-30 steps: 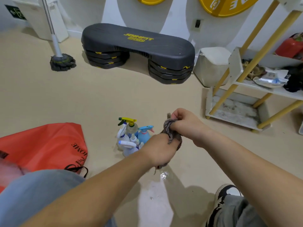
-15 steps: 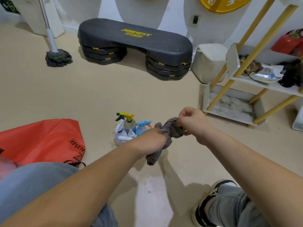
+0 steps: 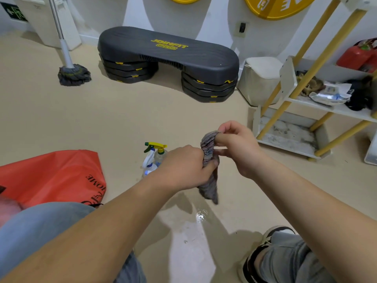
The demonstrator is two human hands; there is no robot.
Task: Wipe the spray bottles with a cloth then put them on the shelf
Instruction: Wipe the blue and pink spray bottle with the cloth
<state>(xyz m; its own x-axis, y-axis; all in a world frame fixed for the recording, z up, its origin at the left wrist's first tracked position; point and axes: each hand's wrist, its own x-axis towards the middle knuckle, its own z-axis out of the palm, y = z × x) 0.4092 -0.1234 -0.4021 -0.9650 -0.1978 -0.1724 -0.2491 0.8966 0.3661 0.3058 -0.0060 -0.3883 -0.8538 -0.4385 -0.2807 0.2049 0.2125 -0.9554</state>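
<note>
Beside the clustered plastic spray bottles [image 3: 154,158], our left hand [image 3: 181,166] and right hand [image 3: 237,149] grip the grey striped cloth [image 3: 210,180], fingers [image 3: 224,139] curled round it; we should wring firmly before wiping.

Item 1: step platform [image 3: 167,56], black, at the wall. Yellow lettering on its top face reads "JOINFIT", with "PRO" in an outlined box beneath.

Item 2: red bag [image 3: 51,176] on the floor. Black print along its right edge reads "HOME", turned sideways. A second, ornate line below it is partly folded under and not legible.

Item 3: yellow disc [image 3: 275,7] on the wall, cut off by the frame. One white "E" and part of a bracket-shaped mark are visible; the word is incomplete.

Item 4: green sign [image 3: 17,14], upper left. White arrow and running figure, no text legible.

Item 5: spray bottles [image 3: 150,162]. Labels too small to read.
</note>
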